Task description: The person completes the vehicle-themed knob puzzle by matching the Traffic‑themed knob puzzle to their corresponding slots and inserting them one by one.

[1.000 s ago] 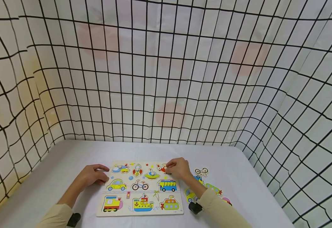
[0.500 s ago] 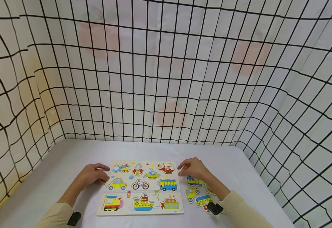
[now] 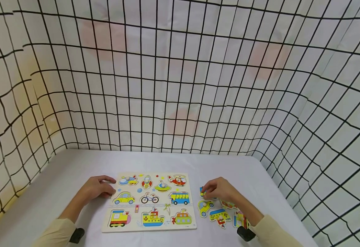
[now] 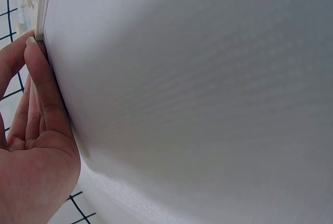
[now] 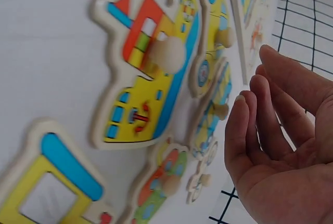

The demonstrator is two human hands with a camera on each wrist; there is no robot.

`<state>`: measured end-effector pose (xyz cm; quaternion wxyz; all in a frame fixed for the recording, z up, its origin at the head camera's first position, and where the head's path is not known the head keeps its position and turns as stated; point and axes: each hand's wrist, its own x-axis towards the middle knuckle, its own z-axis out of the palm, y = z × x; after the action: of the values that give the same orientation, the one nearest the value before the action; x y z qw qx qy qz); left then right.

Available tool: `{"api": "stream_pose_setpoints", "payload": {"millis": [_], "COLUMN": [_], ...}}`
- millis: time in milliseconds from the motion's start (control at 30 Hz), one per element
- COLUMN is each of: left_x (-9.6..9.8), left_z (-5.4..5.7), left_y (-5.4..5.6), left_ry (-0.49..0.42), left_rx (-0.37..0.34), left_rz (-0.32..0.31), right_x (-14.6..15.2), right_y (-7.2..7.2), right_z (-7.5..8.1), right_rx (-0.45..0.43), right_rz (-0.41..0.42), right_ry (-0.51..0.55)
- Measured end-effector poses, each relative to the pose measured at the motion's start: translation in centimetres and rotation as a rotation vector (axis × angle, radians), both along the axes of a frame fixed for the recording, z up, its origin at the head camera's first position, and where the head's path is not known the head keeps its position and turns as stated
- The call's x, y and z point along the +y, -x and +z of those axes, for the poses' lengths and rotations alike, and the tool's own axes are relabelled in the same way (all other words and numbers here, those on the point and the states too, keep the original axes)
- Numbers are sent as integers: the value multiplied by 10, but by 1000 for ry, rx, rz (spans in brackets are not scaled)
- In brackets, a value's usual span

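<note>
A wooden knob puzzle board printed with vehicles lies on the table. Knobbed plane, rocket, flying saucer and helicopter pieces sit in its top row. My left hand rests at the board's left edge, thumb and finger touching it. My right hand hovers over the loose pieces, fingers bent, nothing between them. Near its fingertips lies the bus piece. Around it are the car, ship, submarine, bicycle and train pieces.
The white table extends behind and beside the board. A black grid net encloses it at the back and both sides, with pale cloth behind.
My right hand has let go of the helicopter piece in the board's top right and moved right, over the loose pieces. My left hand stays at the board's edge.
</note>
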<state>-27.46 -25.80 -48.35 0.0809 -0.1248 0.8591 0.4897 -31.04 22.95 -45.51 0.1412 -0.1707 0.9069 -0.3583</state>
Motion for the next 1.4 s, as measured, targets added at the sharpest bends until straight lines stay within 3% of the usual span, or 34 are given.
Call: {"api": "stream_pose_setpoints", "payload": {"millis": [600, 1133, 1400], "left_x": [0, 3, 3], "left_z": [1, 4, 3], "left_y": [0, -2, -1], "left_ry": [13, -3, -14], "left_rx": [-4, -16, -18], "left_rz": [-6, 6, 5], "right_x": [3, 4, 1], "right_y": [-9, -7, -4], "right_z": [-11, -15, -7], "right_rx": [-108, -108, -98], "right_rz": [77, 91, 77], "right_ry": [22, 29, 14]}}
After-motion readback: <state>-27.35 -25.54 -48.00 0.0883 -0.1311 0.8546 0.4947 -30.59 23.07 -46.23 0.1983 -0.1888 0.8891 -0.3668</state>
